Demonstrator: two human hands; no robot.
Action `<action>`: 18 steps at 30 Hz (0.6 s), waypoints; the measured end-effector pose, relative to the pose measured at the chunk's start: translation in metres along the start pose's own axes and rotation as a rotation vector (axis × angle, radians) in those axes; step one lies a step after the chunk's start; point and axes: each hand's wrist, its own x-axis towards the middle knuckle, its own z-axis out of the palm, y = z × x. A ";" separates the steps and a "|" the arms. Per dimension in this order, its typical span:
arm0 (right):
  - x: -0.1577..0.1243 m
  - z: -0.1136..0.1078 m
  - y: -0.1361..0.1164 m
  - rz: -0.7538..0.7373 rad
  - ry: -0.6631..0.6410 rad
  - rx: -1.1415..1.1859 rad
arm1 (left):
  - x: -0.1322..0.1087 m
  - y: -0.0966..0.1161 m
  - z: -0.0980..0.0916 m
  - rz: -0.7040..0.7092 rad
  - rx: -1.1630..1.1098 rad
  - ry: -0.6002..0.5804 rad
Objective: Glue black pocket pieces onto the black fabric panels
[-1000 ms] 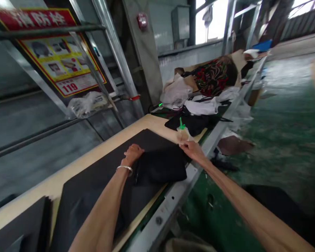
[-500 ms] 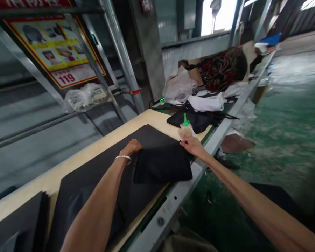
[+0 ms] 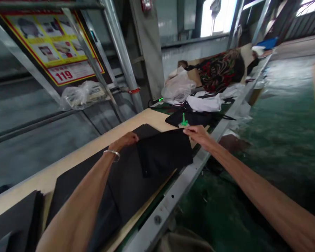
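Note:
A black cloth piece (image 3: 164,152) lies over a larger black fabric stack (image 3: 94,196) on the light wooden table (image 3: 144,120). My left hand (image 3: 124,140) pinches the cloth's far left edge, with a silver bangle (image 3: 112,155) on that wrist. My right hand (image 3: 196,134) grips its far right corner, lifting that edge slightly. Just behind this hand, a small clear item with a green tag (image 3: 184,121) is mostly hidden by the raised cloth.
Black fabric (image 3: 190,119), white cloth (image 3: 203,104), a plastic bag (image 3: 178,87) and patterned fabric (image 3: 220,70) lie heaped beyond. A metal table edge (image 3: 178,189) runs along the right, above a green floor (image 3: 273,122). Metal poles and a poster (image 3: 49,45) stand left.
Both hands have drawn back and raised the cloth's far edge, which now lifts from the stack. The clear item with the green tag is more hidden behind it.

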 end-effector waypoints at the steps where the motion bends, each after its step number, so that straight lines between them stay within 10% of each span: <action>1: 0.005 -0.008 -0.012 -0.082 0.048 -0.016 | 0.005 0.004 -0.010 0.003 0.001 -0.002; 9: -0.036 -0.050 -0.124 -0.757 0.378 -0.212 | 0.035 0.025 -0.077 0.365 0.103 0.483; 18: -0.124 0.071 -0.016 -0.802 -0.110 -0.545 | 0.011 -0.040 0.043 0.338 0.119 0.455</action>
